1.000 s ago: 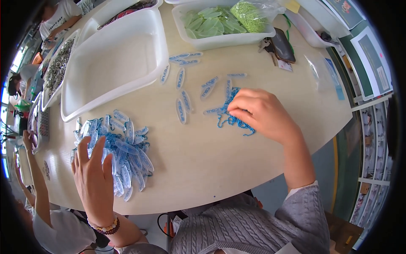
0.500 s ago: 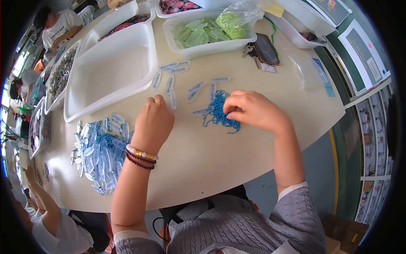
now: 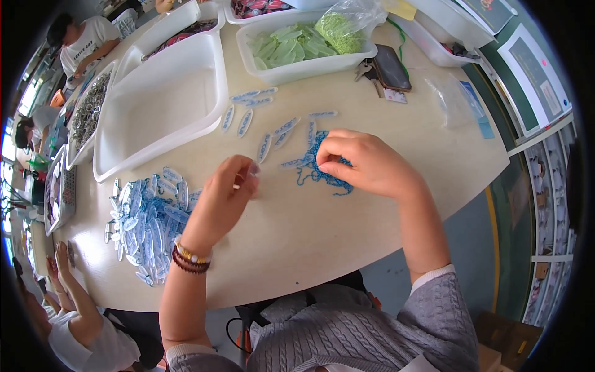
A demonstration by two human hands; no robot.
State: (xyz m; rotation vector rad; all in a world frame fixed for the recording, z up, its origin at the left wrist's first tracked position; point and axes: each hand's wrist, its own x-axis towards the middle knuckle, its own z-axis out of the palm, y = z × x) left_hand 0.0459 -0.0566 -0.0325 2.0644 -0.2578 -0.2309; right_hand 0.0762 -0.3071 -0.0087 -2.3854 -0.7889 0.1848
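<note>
My left hand (image 3: pixel 224 198) is raised over the middle of the table, its fingers curled into a pinch. Something pale shows at the blurred fingertips, too smeared to name. Beside a small pile of blue ball chains (image 3: pixel 338 180) is my right hand (image 3: pixel 369 162), thumb and fingers bent together at the pile's edge; whatever they pinch is hidden. Between the hands and beyond them lie several loose see-through oval tags (image 3: pixel 264 147) with blue lettering. A heap of such tags with blue chains attached (image 3: pixel 149 226) rests left of my left wrist.
A white bin (image 3: pixel 164 105) stands at the far left, beside a tray of metal rings (image 3: pixel 90 115). Farther back, another bin (image 3: pixel 273 75) holds pale green tags and a bag of green chains. A phone (image 3: pixel 392 68) and keys (image 3: pixel 362 71) lie right of it. Other people sit at left.
My left hand has drawn back toward me from the loose tags, turning so its fingertips show. Two of those tags now lie farther apart. The right hand has shifted slightly left at the chains.
</note>
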